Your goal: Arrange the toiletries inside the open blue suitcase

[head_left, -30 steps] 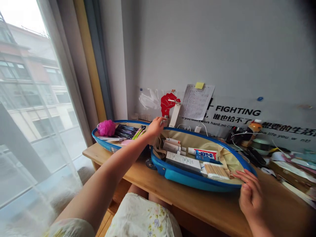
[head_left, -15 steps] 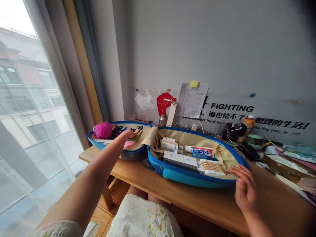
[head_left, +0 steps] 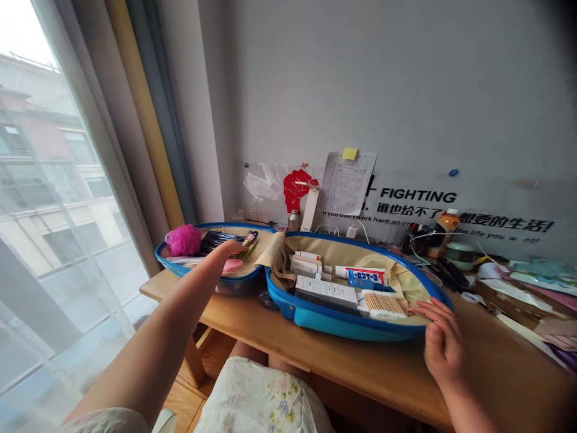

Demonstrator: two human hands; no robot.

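A blue suitcase (head_left: 360, 332) lies unfolded on the wooden desk. My left hand (head_left: 232, 247) reaches into its left half, over slim packaged items (head_left: 251, 240) with black and green parts; its fingers are mostly hidden, so a grip cannot be made out. Close by are a pink bath puff (head_left: 183, 240), dark slender packs (head_left: 211, 242) and a flat pink item (head_left: 232, 265). My right hand (head_left: 442, 337) rests at the right rim, fingers stretched out, holding nothing. The right half holds a toothpaste tube (head_left: 360, 274), cotton swabs (head_left: 383, 304), a printed box (head_left: 327, 291) and white tubes (head_left: 306, 264).
Behind the suitcase stand a white lamp (head_left: 310, 207) and a small metallic bottle (head_left: 294, 221). To the right are an orange-topped bottle (head_left: 444, 231), a greenish jar (head_left: 458, 256), cables and piled papers (head_left: 514, 291). A curtain (head_left: 135, 120) hangs at left.
The view has shifted slightly, so everything sits a little further left. Both hands stay at nearly the same places on the suitcase.
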